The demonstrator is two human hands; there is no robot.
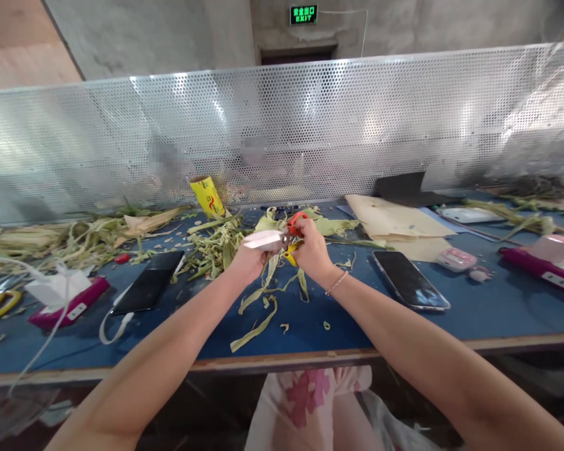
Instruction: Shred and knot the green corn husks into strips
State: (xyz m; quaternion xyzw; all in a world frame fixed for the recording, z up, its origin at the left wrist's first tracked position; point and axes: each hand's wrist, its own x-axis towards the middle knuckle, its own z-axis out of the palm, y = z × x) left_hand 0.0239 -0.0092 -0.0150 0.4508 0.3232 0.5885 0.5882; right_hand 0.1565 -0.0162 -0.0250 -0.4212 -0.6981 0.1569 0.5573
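My right hand (313,252) is closed on scissors (291,238) with one orange and one yellow handle loop. Their pale blades point left, toward my left hand (247,262). That hand is closed on a green husk strip (269,275) which hangs down just below the blades. Several cut strips (258,313) lie on the blue tabletop (338,326) under both hands. A thin bracelet circles my right wrist.
A heap of green husks (216,247) and a yellow cylinder (208,195) lie behind my hands. Dark phones lie at left (149,289) and right (410,280). Brown paper sheets (395,220) and pink boxes (66,304) also sit here. A perforated metal screen (282,131) closes the back.
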